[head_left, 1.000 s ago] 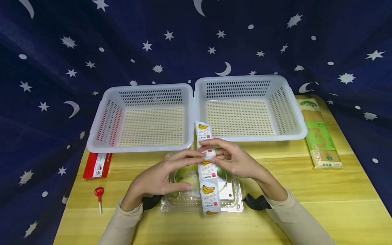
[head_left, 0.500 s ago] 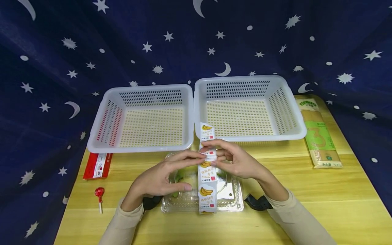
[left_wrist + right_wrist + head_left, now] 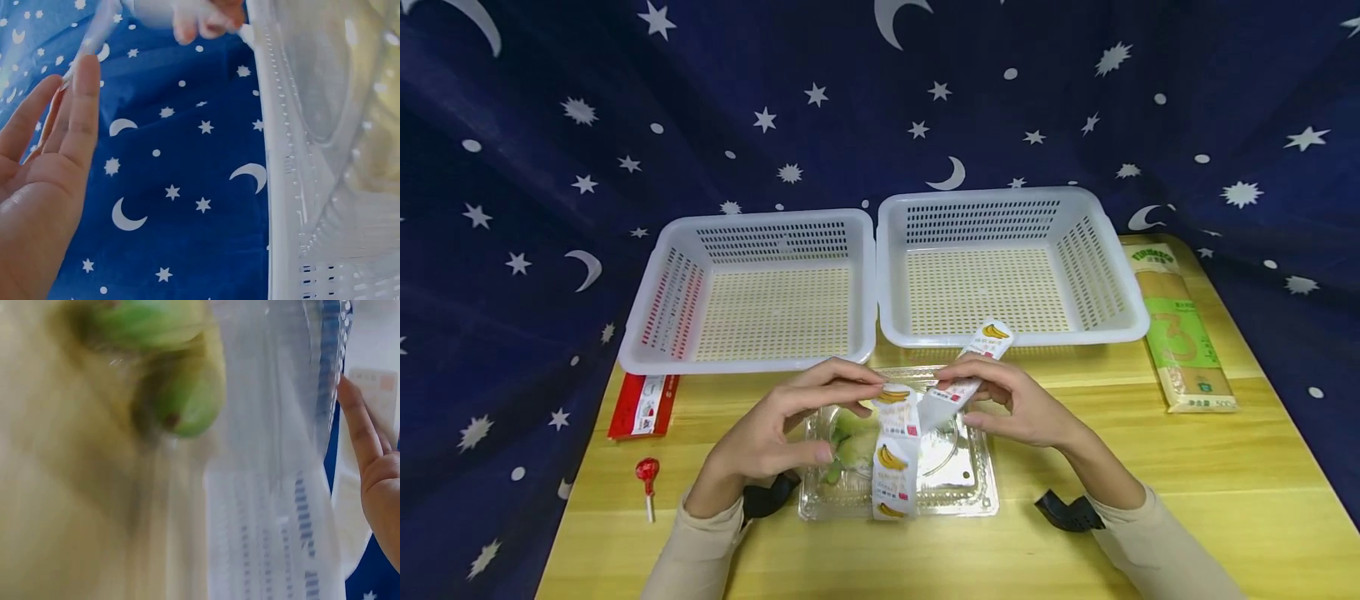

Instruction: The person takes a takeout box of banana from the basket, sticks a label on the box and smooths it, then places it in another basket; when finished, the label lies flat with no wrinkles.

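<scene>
A strip of white banana stickers (image 3: pixel 895 458) hangs over a clear plastic clamshell box (image 3: pixel 951 496). My left hand (image 3: pixel 775 425) holds the strip by the fingertips near its middle, with the thumb apart from it. My right hand (image 3: pixel 1018 400) pinches the upper part, which slants up to the right, away from the lower part. Whether the two parts are still joined is hard to tell. Through the lid show green and yellow fruits (image 3: pixel 187 400), blurred in the right wrist view. In the left wrist view my left hand (image 3: pixel 50 169) has the strip at its fingertips.
Two white perforated baskets (image 3: pixel 760 364) (image 3: pixel 1015 337) stand side by side behind the box. A noodle packet (image 3: pixel 1183 333) lies at the right. At the left are a red packet (image 3: pixel 643 406) and a red lollipop (image 3: pixel 647 471).
My right hand has moved right and slightly down, swinging the strip's upper part from upright to a rightward slant. The left hand and the lower part have shifted a little left.
</scene>
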The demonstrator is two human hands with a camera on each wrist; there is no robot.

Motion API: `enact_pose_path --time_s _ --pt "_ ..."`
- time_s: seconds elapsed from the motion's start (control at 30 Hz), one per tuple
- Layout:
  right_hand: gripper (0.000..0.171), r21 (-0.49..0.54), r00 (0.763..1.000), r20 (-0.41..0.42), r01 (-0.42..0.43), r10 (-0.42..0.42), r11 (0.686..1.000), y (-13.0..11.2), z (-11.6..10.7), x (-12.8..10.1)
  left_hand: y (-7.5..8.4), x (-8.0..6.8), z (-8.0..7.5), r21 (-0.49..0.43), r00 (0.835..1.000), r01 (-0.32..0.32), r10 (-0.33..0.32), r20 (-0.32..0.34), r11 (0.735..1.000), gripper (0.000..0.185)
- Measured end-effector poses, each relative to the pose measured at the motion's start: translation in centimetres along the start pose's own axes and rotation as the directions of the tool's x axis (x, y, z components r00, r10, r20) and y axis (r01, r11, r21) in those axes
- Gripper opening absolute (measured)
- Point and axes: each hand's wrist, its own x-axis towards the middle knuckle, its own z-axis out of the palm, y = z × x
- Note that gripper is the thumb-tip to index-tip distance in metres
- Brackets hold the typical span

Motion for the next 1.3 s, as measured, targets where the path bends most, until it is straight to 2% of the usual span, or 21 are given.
enact_pose_path --time_s 0.1,0.17,0.27,0.37,0.47,0.6,0.73,0.87,0.97,1.07,1.13,1.23,1.3 --pt "0.052 -0.015 1.0 -0.005 0.025 -0.025 1.0 0.3 -0.7 -1.4 -0.1 -0.1 -0.2 -0.093 0.999 -0.041 0.041 0.0 0.995 0.056" --pt "0.051 -0.026 1.0 0.003 0.03 -0.03 0.999 0.5 -1.2 -2.2 -0.3 -0.2 -0.4 -0.118 1.0 -0.017 0.019 0.017 0.993 0.054" --pt "0.05 -0.026 0.999 0.019 0.041 -0.04 0.999 0.7 -2.0 -3.5 -0.6 -0.5 -0.4 -0.131 0.994 0.096 -0.089 0.063 0.987 0.053" --pt "0.047 0.017 0.999 0.031 0.045 -0.045 0.999 0.7 -2.9 -4.9 -0.9 -0.7 -0.1 -0.14 0.97 0.228 -0.212 0.12 0.964 0.053" --pt "0.047 0.077 0.998 0.053 0.038 -0.043 0.996 0.7 -3.8 -6.3 -1.3 -0.8 0.2 -0.158 0.949 0.295 -0.27 0.16 0.942 0.053" --pt "0.049 0.11 0.992 0.128 -0.002 -0.012 0.994 1.0 -4.7 -7.9 -1.7 -0.9 0.3 -0.17 0.943 0.31 -0.279 0.184 0.936 0.052" --pt "0.048 0.139 0.972 0.229 -0.078 0.044 0.987 1.7 -5.1 -9.1 -2.1 -1.0 0.4 -0.176 0.938 0.32 -0.285 0.196 0.931 0.053" --pt "0.045 0.146 0.958 0.272 -0.133 0.09 0.98 2.3 -5.2 -9.9 -2.4 -1.1 0.4 -0.17 0.932 0.335 -0.299 0.205 0.927 0.052" --pt "0.043 0.076 0.955 0.262 -0.163 0.138 0.984 2.4 -5.4 -10.2 -2.5 -1.1 0.3 -0.165 0.928 0.343 -0.307 0.211 0.925 0.051" --pt "0.042 -0.056 0.951 0.242 -0.184 0.192 0.981 2.0 -5.5 -10.5 -2.6 -1.1 0.2 -0.163 0.923 0.354 -0.317 0.216 0.921 0.051" --pt "0.043 -0.152 0.944 0.223 -0.214 0.245 0.965 1.6 -5.6 -10.7 -2.7 -1.1 0.3 -0.156 0.921 0.359 -0.322 0.219 0.92 0.051" --pt "0.045 -0.272 0.948 0.186 -0.201 0.257 0.941 1.0 -5.6 -10.9 -2.9 -1.0 0.3 -0.147 0.918 0.362 -0.323 0.231 0.921 0.053" --pt "0.047 -0.349 0.95 0.15 -0.209 0.274 0.914 0.5 -5.5 -11.0 -3.0 -1.0 0.4 -0.138 0.915 0.364 -0.326 0.238 0.921 0.054"
